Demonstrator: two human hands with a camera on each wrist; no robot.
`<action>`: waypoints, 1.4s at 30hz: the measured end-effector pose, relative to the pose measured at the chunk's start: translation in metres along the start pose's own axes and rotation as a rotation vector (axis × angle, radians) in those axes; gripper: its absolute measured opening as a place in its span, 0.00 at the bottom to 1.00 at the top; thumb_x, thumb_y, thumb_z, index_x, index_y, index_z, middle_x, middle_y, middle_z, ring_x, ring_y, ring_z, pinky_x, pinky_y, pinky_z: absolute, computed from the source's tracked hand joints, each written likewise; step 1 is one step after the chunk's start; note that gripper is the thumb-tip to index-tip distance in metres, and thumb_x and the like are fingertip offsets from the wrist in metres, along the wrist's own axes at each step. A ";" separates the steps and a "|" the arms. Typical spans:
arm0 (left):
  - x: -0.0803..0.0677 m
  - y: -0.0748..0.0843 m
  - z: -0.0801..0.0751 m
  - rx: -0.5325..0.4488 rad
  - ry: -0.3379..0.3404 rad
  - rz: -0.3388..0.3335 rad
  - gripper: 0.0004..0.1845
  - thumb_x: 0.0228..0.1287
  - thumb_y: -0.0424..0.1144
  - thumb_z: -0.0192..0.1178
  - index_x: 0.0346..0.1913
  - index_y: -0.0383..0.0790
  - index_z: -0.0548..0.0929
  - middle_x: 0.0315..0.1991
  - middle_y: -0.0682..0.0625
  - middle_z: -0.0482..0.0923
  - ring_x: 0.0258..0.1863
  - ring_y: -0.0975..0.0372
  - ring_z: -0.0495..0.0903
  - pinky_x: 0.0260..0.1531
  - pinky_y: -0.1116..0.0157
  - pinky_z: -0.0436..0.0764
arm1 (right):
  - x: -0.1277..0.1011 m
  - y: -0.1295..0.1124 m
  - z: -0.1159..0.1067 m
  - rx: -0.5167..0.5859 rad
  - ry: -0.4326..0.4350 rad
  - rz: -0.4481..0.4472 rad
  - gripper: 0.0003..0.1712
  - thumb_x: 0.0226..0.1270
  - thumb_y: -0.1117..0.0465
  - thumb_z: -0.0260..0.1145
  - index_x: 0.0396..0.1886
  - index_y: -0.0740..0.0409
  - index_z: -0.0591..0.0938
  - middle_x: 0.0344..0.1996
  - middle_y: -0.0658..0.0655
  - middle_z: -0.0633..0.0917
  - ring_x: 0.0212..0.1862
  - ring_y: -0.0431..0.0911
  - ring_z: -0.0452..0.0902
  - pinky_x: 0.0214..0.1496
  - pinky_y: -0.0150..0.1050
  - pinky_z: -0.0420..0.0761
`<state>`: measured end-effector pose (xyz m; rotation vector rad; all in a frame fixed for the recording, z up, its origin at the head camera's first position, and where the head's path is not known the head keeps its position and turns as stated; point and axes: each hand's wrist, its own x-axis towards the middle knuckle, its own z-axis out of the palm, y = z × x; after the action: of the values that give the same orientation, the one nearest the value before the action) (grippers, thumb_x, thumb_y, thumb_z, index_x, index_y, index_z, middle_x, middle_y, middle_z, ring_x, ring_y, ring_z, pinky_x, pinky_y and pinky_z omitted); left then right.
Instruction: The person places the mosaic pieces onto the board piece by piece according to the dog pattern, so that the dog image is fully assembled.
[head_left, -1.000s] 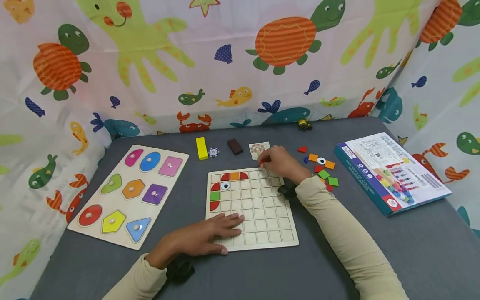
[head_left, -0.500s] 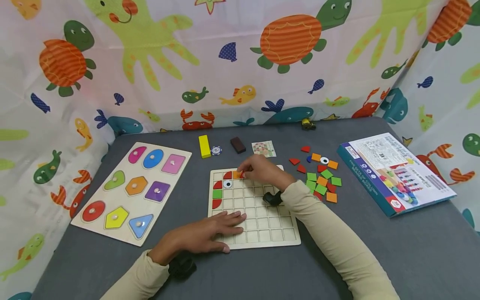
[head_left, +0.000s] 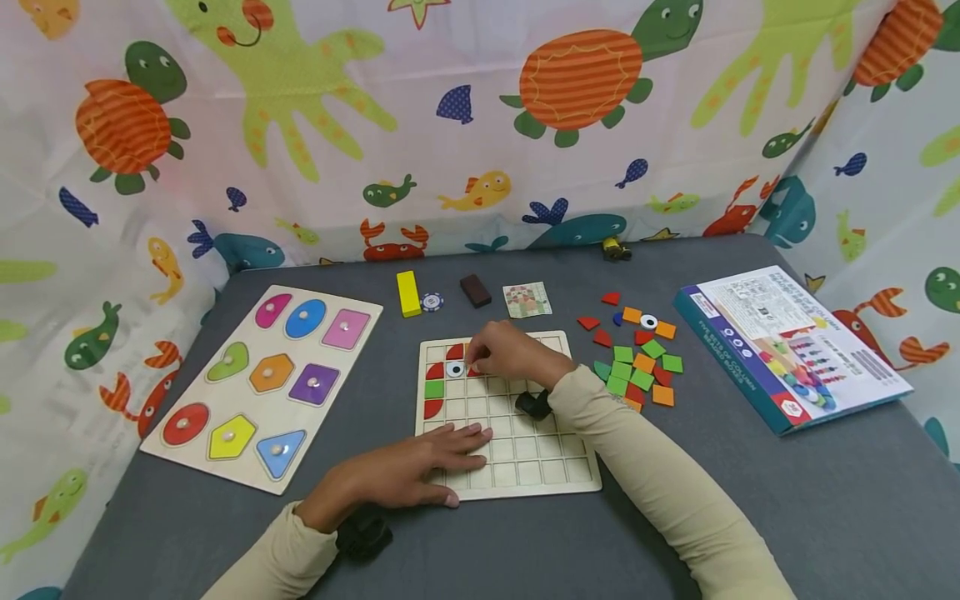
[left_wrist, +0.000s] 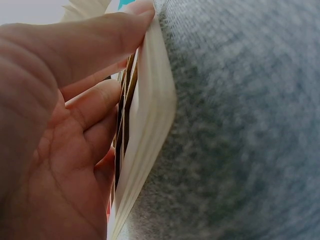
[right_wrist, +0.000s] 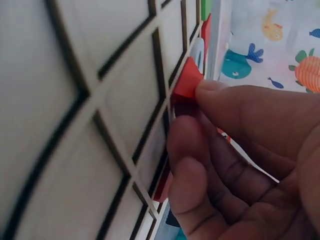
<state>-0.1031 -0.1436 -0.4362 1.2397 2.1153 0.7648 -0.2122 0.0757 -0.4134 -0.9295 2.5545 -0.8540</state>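
The right hand is pinching a red tile over the grid board (near its far-left corner), best lowered flat while the flat, open left hand is steadying the near edge.

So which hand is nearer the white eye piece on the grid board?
Right. The right hand pinches a red piece just beside the eye piece; the left hand rests flat on the grid board's near edge.

Red piece tilted on grid board
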 end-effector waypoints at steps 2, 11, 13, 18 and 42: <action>0.000 0.000 0.001 -0.002 0.001 0.000 0.32 0.65 0.41 0.64 0.71 0.44 0.68 0.76 0.54 0.50 0.75 0.61 0.44 0.71 0.52 0.46 | 0.000 0.000 0.001 -0.013 0.000 0.000 0.08 0.65 0.71 0.65 0.36 0.59 0.89 0.34 0.51 0.87 0.36 0.41 0.81 0.41 0.35 0.79; -0.001 -0.001 0.003 0.012 0.012 0.004 0.32 0.65 0.42 0.64 0.71 0.44 0.68 0.76 0.55 0.50 0.75 0.61 0.43 0.71 0.52 0.46 | -0.003 0.000 -0.004 -0.033 0.002 0.039 0.08 0.66 0.69 0.65 0.40 0.60 0.88 0.36 0.52 0.86 0.39 0.43 0.80 0.43 0.38 0.79; -0.001 -0.002 0.002 0.013 0.012 0.000 0.32 0.65 0.42 0.64 0.71 0.44 0.68 0.76 0.55 0.50 0.75 0.61 0.43 0.71 0.52 0.46 | -0.009 0.003 -0.011 -0.021 0.015 0.054 0.09 0.67 0.68 0.64 0.43 0.60 0.87 0.39 0.53 0.86 0.41 0.45 0.80 0.45 0.41 0.79; -0.003 -0.002 0.001 0.015 0.009 -0.018 0.32 0.65 0.42 0.64 0.71 0.45 0.67 0.76 0.55 0.50 0.75 0.61 0.43 0.71 0.52 0.47 | -0.027 0.019 -0.034 0.001 0.083 0.105 0.11 0.68 0.68 0.63 0.47 0.62 0.87 0.42 0.55 0.86 0.43 0.48 0.80 0.46 0.44 0.80; 0.001 -0.003 0.002 0.011 0.004 -0.009 0.33 0.65 0.42 0.64 0.72 0.46 0.67 0.76 0.56 0.50 0.75 0.61 0.43 0.71 0.53 0.48 | -0.129 0.107 -0.105 -0.029 0.239 0.400 0.16 0.70 0.67 0.60 0.53 0.71 0.81 0.48 0.69 0.80 0.46 0.58 0.74 0.44 0.50 0.77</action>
<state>-0.1042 -0.1437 -0.4401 1.2341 2.1295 0.7529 -0.2152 0.2717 -0.3891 -0.3124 2.8187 -0.8468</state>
